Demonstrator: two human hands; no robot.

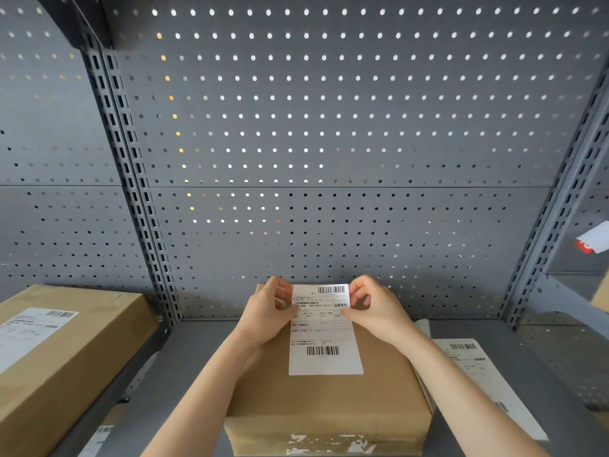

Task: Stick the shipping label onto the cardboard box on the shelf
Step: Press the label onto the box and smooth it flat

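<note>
Brown corrugated cardboard box [326, 404] nearest, lying flat on grey metal shelf [184, 384], front edge scuffed with torn white tape remnants. Bare forearms reaching in from below on either side of it. White shipping label [324, 334] over box top, printed side up, barcode near lower end and another at upper right corner; lower part apparently flat against cardboard, though whether stuck down cannot be told. Upper end pinched at both sides: left hand [267, 311] closed on left edge with thumb and fingers, right hand [379, 308] closed on right edge likewise, remaining fingers curled. Just right of box, loose label sheets [478, 374] lying on shelf, one partly tucked behind the right forearm, barcodes visible. Off to the left, on neighbouring bay, second cardboard box [66, 357] with its own white label already on top, well apart from the central one. Between the two bays, slotted grey upright [131, 192]; matching upright on the right. Farthest back, grey perforated panel [329, 127] filling most of view, light showing through upper holes. Far right edge, blurred white and red tag [593, 242], unreadable.
</note>
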